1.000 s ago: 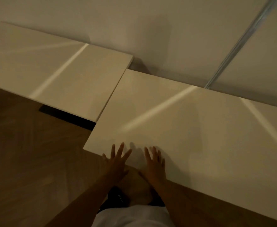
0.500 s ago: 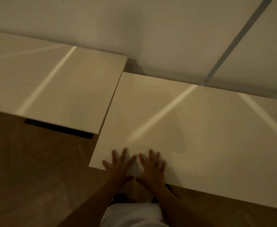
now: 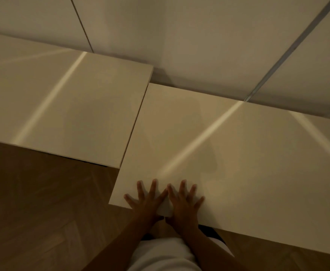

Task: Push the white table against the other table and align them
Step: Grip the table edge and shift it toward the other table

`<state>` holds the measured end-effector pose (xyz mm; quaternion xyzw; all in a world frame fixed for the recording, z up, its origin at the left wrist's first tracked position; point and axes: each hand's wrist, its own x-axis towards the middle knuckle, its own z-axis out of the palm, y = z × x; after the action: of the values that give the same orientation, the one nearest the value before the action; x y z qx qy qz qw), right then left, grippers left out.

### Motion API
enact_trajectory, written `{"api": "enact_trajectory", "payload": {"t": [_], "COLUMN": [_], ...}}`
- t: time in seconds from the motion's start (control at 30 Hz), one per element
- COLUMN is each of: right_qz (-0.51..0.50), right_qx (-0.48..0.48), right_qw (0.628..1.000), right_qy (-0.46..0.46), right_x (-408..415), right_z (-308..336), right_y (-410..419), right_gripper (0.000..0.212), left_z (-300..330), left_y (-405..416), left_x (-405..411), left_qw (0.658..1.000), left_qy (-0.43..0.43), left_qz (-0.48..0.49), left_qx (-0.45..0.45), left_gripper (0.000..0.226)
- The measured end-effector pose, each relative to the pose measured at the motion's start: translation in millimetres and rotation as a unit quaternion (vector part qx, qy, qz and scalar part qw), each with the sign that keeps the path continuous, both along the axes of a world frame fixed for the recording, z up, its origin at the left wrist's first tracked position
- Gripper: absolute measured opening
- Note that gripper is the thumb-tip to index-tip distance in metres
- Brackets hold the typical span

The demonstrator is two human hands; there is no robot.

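Note:
The white table (image 3: 248,163) fills the right half of the view, its left side against the other white table (image 3: 62,106) on the left. Its near edge sits closer to me than the other table's near edge, so the two fronts are offset. My left hand (image 3: 147,200) and my right hand (image 3: 184,203) lie flat side by side on the white table's near left corner, fingers spread and pressing on the top.
A pale wall (image 3: 199,40) runs close behind both tables, with a metal strip (image 3: 289,49) slanting down to the right table's far edge. Wooden herringbone floor (image 3: 43,212) lies at the lower left. My white clothing shows at the bottom edge.
The white table has slid toward the wall, narrowing the gap behind it and shrinking the offset between the two front edges. Both hands stayed flat on its near corner.

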<state>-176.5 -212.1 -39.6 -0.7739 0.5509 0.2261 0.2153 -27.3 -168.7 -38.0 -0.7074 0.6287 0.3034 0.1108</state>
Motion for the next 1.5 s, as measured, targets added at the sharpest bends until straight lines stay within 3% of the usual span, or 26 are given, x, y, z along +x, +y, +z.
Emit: {"api": "enact_trajectory", "payload": {"t": [0.17, 0.33, 0.43, 0.63, 0.8, 1.03, 1.5], "right_qz": [0.02, 0.044, 0.041, 0.015, -0.021, -0.126, -0.161], "right_qx": [-0.018, -0.014, 0.0, 0.06, -0.005, -0.083, -0.13], "right_qw": [0.999, 0.998, 0.999, 0.994, 0.989, 0.979, 0.974], "right_qy": [0.018, 0.03, 0.009, -0.085, -0.146, -0.134, -0.089], "right_x": [7.2, 9.5, 8.1, -1.2, -39.1, -127.5, -384.1], "right_z": [2.7, 4.5, 6.7, 17.4, 31.9, 45.9, 46.0], "right_y": [-17.2, -24.0, -24.4, -34.1, -28.3, -8.6, 2.6], "right_gripper": [0.121, 0.123, 0.122, 0.116, 0.106, 0.089, 0.103], "left_z": [1.2, -0.8, -3.6, 13.2, 36.4, 50.5, 51.4], "left_y": [-16.2, -19.8, -18.7, -25.6, -35.8, -41.5, -73.5], "left_x": [7.3, 6.6, 6.6, 11.5, -3.1, -62.3, -326.7], "left_qw": [1.0, 0.999, 1.0, 1.0, 0.998, 0.988, 0.972], "left_qy": [-0.011, -0.028, -0.022, 0.016, 0.012, 0.067, 0.051], "left_qz": [-0.012, 0.002, -0.005, 0.006, -0.046, -0.088, -0.194], "left_qx": [0.0, 0.041, 0.0, 0.025, -0.046, -0.107, -0.119], "left_gripper": [0.102, 0.117, 0.108, 0.104, 0.098, 0.081, 0.087]}}
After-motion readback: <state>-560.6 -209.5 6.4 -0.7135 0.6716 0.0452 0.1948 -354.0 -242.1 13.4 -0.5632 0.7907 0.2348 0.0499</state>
